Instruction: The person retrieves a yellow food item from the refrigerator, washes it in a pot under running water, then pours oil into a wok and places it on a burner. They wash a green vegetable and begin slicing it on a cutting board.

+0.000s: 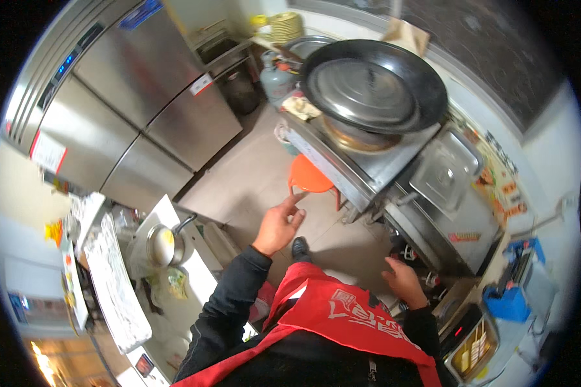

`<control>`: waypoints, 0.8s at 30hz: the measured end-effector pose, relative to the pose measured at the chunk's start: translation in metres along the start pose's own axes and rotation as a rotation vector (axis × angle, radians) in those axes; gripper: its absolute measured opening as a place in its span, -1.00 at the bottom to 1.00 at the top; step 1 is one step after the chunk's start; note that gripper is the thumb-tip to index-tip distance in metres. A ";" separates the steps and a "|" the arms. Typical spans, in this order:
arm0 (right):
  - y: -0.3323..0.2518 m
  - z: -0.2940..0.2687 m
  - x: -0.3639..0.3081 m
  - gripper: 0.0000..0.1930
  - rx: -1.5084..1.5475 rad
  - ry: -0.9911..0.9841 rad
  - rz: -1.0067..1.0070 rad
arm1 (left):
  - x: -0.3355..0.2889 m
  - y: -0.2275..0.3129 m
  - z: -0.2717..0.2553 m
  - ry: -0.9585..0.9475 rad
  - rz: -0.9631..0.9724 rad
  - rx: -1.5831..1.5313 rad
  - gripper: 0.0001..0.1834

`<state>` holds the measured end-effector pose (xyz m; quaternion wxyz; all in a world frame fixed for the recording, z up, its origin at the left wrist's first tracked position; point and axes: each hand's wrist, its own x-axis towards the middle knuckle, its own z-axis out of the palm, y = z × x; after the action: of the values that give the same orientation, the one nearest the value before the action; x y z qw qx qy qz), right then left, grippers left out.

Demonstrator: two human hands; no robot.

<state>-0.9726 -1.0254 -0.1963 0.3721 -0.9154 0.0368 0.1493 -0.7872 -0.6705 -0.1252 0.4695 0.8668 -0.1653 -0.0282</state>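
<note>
My left hand (279,226) hangs over the floor in front of my body, its fingers stretched forward and nothing in them. Beyond its fingertips stands an orange stool (311,174), close by in the picture; I cannot tell whether they touch. My right hand (405,282) is lower and to the right, thumb and fingers apart, holding nothing. It is nearest to the dark open side of the steel counter unit (426,242). On the left counter sits a saucepan (166,246) with something pale and yellow inside.
A large black wok (432,84) with a metal lid (361,93) sits on the steel stove ahead. A grey gas cylinder (277,80) stands beside it. Steel refrigerator doors (142,61) fill the far left. A blue box (509,303) and food tray (474,348) are at right.
</note>
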 end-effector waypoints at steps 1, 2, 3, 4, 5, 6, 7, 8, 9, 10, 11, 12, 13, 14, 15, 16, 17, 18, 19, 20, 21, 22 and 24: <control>-0.014 0.005 0.013 -0.42 -0.015 -0.047 -0.031 | -0.004 -0.010 0.000 -0.012 -0.054 -0.006 -0.56; -0.029 0.013 0.028 -0.42 -0.030 -0.094 -0.034 | -0.008 -0.024 0.003 -0.071 -0.069 0.038 -0.54; -0.044 0.021 0.042 -0.43 -0.048 -0.140 -0.029 | -0.014 -0.038 0.011 -0.140 -0.065 0.066 -0.52; -0.059 0.029 0.056 -0.43 -0.065 -0.186 -0.022 | -0.019 -0.053 0.019 -0.284 -0.119 0.031 -0.50; -0.073 0.035 0.071 -0.43 -0.078 -0.230 -0.017 | -0.025 -0.071 0.024 -0.381 -0.022 0.069 -0.46; -0.088 0.042 0.087 -0.44 -0.061 -0.239 0.005 | -0.028 -0.089 0.027 -0.450 0.043 0.060 -0.42; -0.101 0.048 0.101 -0.44 -0.034 -0.248 0.024 | -0.025 -0.108 0.026 -0.619 0.071 0.088 -0.39; -0.114 0.055 0.116 -0.44 -0.007 -0.264 0.069 | -0.023 -0.131 0.018 -0.559 0.114 -0.030 -0.39; -0.126 0.059 0.132 -0.42 -0.001 -0.261 0.042 | -0.024 -0.151 0.008 -0.529 0.133 -0.119 -0.39; -0.137 0.063 0.146 -0.42 -0.050 -0.255 0.010 | -0.031 -0.167 0.000 -0.515 0.126 -0.196 -0.38; -0.146 0.065 0.159 -0.41 -0.086 -0.258 -0.025 | -0.034 -0.183 -0.010 -0.475 -0.168 -0.231 -0.39; -0.157 0.069 0.174 -0.41 -0.119 -0.272 -0.078 | -0.044 -0.194 -0.020 -0.226 -0.387 -0.446 -0.41; -0.170 0.077 0.187 -0.41 -0.151 -0.290 -0.018 | -0.048 -0.209 -0.033 -0.084 -0.553 -0.671 -0.42; -0.180 0.078 0.198 -0.43 -0.123 -0.316 -0.113 | -0.056 -0.222 -0.049 0.101 -0.691 -0.879 -0.43; -0.190 0.082 0.207 -0.44 -0.106 -0.359 -0.133 | -0.069 -0.234 -0.063 0.264 -0.824 -1.170 -0.48; -0.200 0.088 0.218 -0.45 -0.091 -0.390 -0.139 | -0.077 -0.249 -0.080 0.436 -0.918 -1.465 -0.53; -0.207 0.092 0.228 -0.46 -0.093 -0.443 -0.139 | -0.079 -0.264 -0.093 0.634 -0.938 -1.554 -0.58; -0.213 0.091 0.237 -0.47 -0.098 -0.489 -0.133 | -0.077 -0.276 -0.104 0.826 -0.948 -1.639 -0.63; -0.217 0.092 0.244 -0.48 -0.091 -0.524 -0.115 | -0.075 -0.292 -0.116 0.934 -0.818 -1.670 -0.66; -0.220 0.094 0.252 -0.49 -0.171 -0.528 -0.247 | -0.076 -0.307 -0.128 1.033 -0.685 -1.697 -0.67; -0.222 0.095 0.259 -0.50 -0.230 -0.530 -0.369 | -0.077 -0.319 -0.140 1.067 -0.529 -1.777 -0.68; -0.223 0.097 0.266 -0.51 -0.314 -0.534 -0.425 | -0.076 -0.329 -0.152 1.136 -0.457 -1.832 -0.68; -0.222 0.096 0.276 -0.53 -0.314 -0.546 -0.425 | -0.075 -0.337 -0.162 1.284 -0.264 -1.884 -0.67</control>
<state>-0.6939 -0.7873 -0.1959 0.2462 -0.8749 -0.2777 0.3111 -0.7374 -0.3462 -0.3206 0.9230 0.0361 0.2837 0.2576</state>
